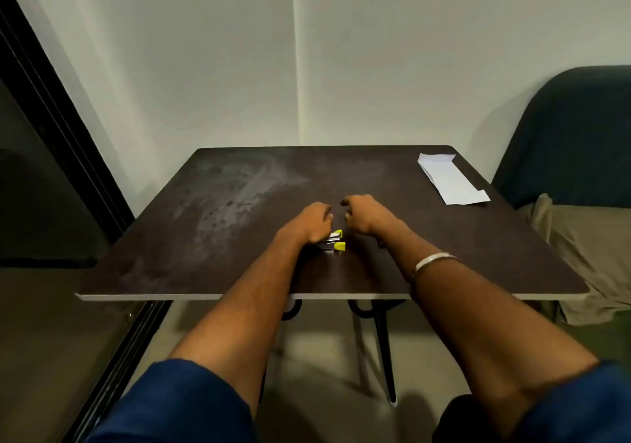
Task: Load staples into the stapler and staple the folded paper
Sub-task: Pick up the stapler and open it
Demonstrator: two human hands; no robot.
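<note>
A small stapler (336,242) with yellow tips lies near the middle of the dark table (239,238), its two arms spread apart. My left hand (312,220) rests over the stapler's left end with fingers curled, and the yellow ends stick out from under the palm. My right hand (367,215) hovers just to the right of it with fingers curled and thumb and forefinger pinched together. Anything between those fingertips is too small to make out. The folded white paper (450,180) lies flat at the table's far right corner, well away from both hands.
A pale wall stands right behind the table. A dark upholstered chair (573,142) with a beige cloth (587,248) on its seat is at the right. A dark door frame (61,142) runs along the left. The table's front edge is close to my body.
</note>
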